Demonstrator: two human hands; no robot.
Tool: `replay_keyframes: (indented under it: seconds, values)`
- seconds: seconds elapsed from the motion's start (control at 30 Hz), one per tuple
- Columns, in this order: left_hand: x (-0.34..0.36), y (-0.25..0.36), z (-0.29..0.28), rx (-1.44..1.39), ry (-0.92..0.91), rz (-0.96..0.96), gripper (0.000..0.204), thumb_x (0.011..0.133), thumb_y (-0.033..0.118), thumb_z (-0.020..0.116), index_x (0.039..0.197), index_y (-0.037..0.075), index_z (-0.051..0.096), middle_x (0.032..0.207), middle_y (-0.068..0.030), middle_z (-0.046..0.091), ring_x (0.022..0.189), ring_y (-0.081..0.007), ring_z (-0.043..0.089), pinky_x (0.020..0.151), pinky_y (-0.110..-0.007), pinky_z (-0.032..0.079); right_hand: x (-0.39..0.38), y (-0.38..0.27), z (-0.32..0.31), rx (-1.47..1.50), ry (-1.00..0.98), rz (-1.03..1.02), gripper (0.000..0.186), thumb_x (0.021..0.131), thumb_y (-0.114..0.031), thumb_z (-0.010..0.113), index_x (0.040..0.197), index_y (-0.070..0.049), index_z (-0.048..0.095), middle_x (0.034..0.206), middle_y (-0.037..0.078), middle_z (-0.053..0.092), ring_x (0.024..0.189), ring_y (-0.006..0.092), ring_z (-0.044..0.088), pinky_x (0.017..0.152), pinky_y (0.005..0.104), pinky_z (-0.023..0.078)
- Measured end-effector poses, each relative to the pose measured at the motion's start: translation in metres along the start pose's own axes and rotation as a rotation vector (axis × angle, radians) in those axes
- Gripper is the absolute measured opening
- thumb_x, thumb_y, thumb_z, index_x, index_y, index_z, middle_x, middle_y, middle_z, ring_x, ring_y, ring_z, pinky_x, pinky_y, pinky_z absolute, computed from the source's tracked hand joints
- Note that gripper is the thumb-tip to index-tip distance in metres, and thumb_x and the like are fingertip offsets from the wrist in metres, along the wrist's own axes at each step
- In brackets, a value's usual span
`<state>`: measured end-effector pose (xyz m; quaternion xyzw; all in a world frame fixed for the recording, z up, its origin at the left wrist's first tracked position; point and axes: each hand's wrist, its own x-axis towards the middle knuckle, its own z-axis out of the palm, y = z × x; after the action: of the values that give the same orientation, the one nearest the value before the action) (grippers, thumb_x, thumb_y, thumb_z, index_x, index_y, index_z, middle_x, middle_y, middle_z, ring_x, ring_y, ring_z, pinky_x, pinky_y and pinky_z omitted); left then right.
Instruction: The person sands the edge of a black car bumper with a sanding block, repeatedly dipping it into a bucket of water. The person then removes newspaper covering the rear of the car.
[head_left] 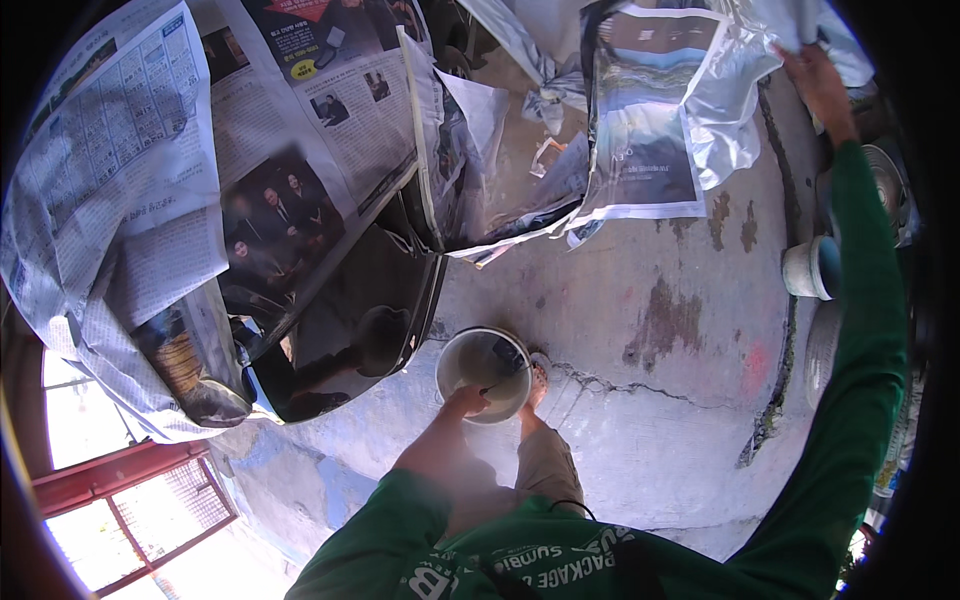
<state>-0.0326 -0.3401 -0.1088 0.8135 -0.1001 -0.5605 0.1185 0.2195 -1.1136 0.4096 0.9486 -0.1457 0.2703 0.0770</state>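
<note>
At the lower middle, my left hand (466, 401) is closed at the near rim of a pale round bucket (447, 368). A thin dark line runs from its fingers across the bucket, and a dark patch shows inside. My right arm reaches far out to the upper right. There my right hand (815, 80) pinches the edge of a silvery plastic sheet (728, 120). Beside that sheet hangs a printed newspaper page (645, 150). Large newspaper sheets (120, 170) cover much of a glossy black vehicle-like body (345, 310) on the left.
A cracked, stained concrete floor (620, 300) spreads around my feet. Along the right side stand a small pale bucket (800, 270) and a round metal object (882, 180). A red metal frame with mesh (190, 490) is at the lower left.
</note>
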Motion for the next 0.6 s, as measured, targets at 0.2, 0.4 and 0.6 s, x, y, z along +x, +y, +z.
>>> replay_keyframes:
  seconds: [0.2,0.4,0.6]
  values:
    - [-0.001,0.071,-0.069,0.379,-0.042,0.019,0.049,0.091,0.044,0.069,0.131,0.015,0.07,0.138,-0.0159,0.068,0.132,-0.0365,0.062,0.11,-0.05,0.049,-0.173,-0.147,0.108,0.293,-0.084,0.174,0.081,0.086,-0.057,0.079,0.138,0.003,0.064,0.121,0.025,0.068,0.106,0.0335,0.072,0.091,0.0404,0.056]
    - [-0.01,0.052,-0.093,0.327,0.015,0.003,0.048,0.092,0.043,0.068,0.129,0.013,0.071,0.137,-0.0174,0.068,0.129,-0.0366,0.064,0.107,-0.05,0.051,-0.417,-0.294,0.162,1.123,-0.607,0.9,0.037,0.094,-0.041,0.079,0.099,-0.004,0.081,0.074,0.003,0.072,0.062,0.0129,0.067,0.058,0.0293,0.049]
    - [-0.028,0.009,-0.04,0.15,0.279,0.225,0.039,0.089,0.039,0.074,0.115,0.01,0.075,0.119,-0.0183,0.074,0.113,-0.0393,0.069,0.098,-0.051,0.054,-0.527,-0.452,0.171,1.42,-1.2,1.386,0.086,0.083,-0.08,0.069,0.125,-0.006,0.066,0.112,0.006,0.067,0.09,0.0175,0.067,0.081,0.0398,0.053]
